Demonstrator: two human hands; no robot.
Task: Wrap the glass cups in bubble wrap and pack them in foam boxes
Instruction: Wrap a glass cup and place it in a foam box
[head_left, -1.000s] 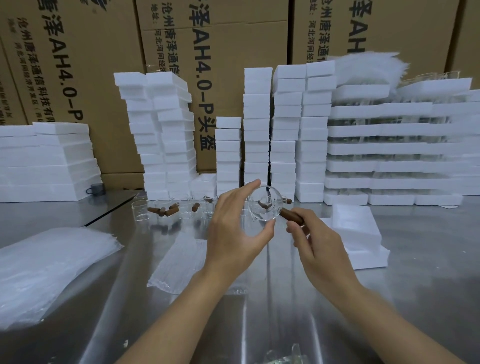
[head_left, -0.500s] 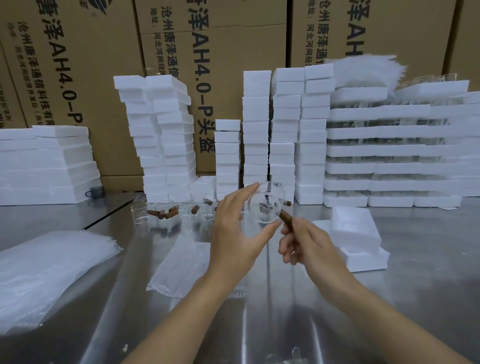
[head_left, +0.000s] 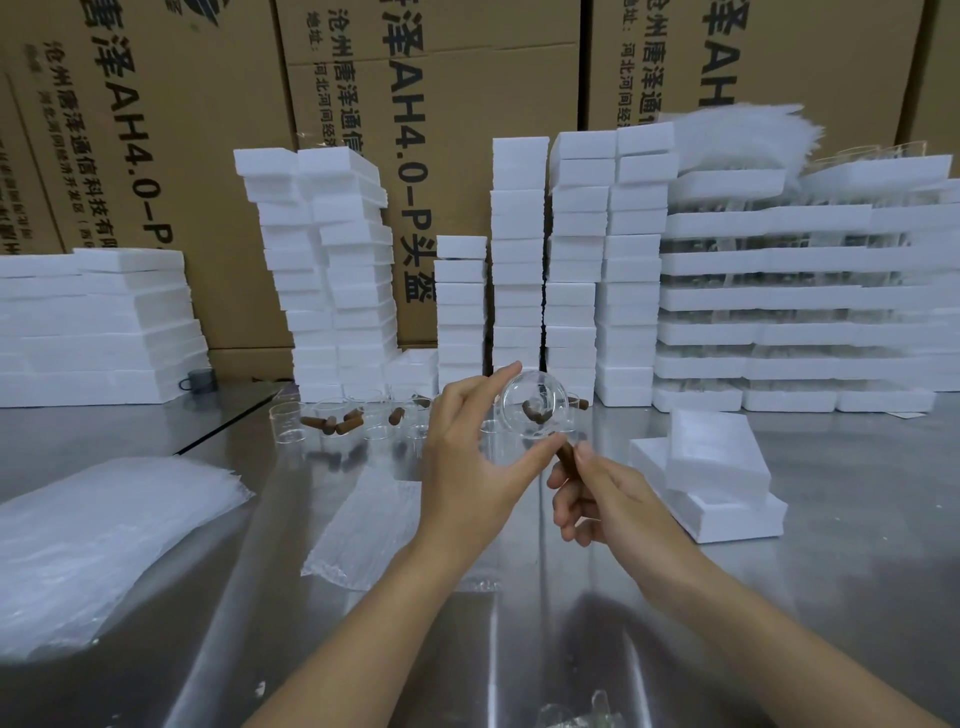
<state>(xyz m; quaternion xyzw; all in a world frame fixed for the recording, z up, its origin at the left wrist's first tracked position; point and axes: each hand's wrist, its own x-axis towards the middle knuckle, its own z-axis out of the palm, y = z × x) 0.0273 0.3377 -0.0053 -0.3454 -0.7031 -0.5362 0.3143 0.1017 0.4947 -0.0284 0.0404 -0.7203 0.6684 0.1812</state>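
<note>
Left hand (head_left: 467, 457): our fingers (head_left: 496, 375) pinch the glass cup (head_left: 535, 402) above the counter (head_left: 779, 597).
Right hand (head_left: 602, 499): we grip a brown stick (head_left: 566, 457) just beside the cup.
Bubble wrap (head_left: 363, 519): flat, near-left of the cup.

all readable print is on the brown cartons at the back. the middle carton (head_left: 467, 104) carries large black "泽ah4.0-p头盔" running down its face, beside smaller lines "沧州唐泽通信" and "地址:河北河间经济" — both cut off. the left carton (head_left: 156, 130) shows "泽ah4.0-p" and "沧州唐泽通信科技有". the right carton (head_left: 831, 52) shows only "泽ah" — the rest is hidden.
</note>
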